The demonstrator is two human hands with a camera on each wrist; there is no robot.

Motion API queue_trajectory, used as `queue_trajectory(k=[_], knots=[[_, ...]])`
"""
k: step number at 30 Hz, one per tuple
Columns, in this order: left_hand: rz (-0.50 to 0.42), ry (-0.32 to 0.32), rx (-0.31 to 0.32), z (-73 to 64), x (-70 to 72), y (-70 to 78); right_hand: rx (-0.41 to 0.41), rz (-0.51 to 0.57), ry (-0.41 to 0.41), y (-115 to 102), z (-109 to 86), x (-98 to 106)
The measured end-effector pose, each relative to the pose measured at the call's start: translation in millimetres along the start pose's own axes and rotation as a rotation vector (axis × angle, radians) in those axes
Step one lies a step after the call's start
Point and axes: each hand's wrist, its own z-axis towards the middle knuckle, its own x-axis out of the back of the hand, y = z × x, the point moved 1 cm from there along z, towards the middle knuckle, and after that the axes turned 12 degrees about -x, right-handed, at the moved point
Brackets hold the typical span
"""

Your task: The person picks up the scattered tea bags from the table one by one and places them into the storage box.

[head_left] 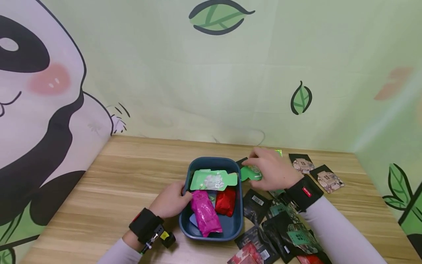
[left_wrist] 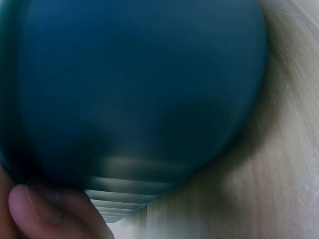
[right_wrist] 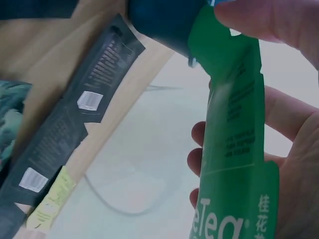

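Note:
My right hand (head_left: 275, 168) pinches a green tea packet (right_wrist: 232, 134) with white lettering, just beyond the right rim of a dark blue plastic bin (head_left: 215, 238). In the right wrist view the thumb lies on the packet's narrow end, and fingertips show behind it. My left hand (head_left: 169, 201) grips the bin's left side, thumb near the rim. The bin's blue wall (left_wrist: 144, 89) fills most of the left wrist view. Inside the bin lie another green packet (head_left: 211, 180), a bright pink packet (head_left: 206, 212) and a red packet (head_left: 225, 201).
Black sachets (head_left: 255, 205) with barcodes are heaped right of the bin, beneath the right forearm. A red and pink packet (head_left: 247, 255) lies at the near edge of the heap. Two dark patterned sachets (head_left: 327, 178) lie at the back right of the wooden table (head_left: 115, 190).

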Motion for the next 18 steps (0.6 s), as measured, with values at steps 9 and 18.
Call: queue_trajectory(k=[9,18], knots=[[0.005,0.002,0.001,0.5,0.0,1.5,-0.059,-0.045,0.069,-5,15.5,8],[-0.007,0.002,0.010,-0.6,0.7,2.5,0.008,0.007,0.065,-44,37.6,4]])
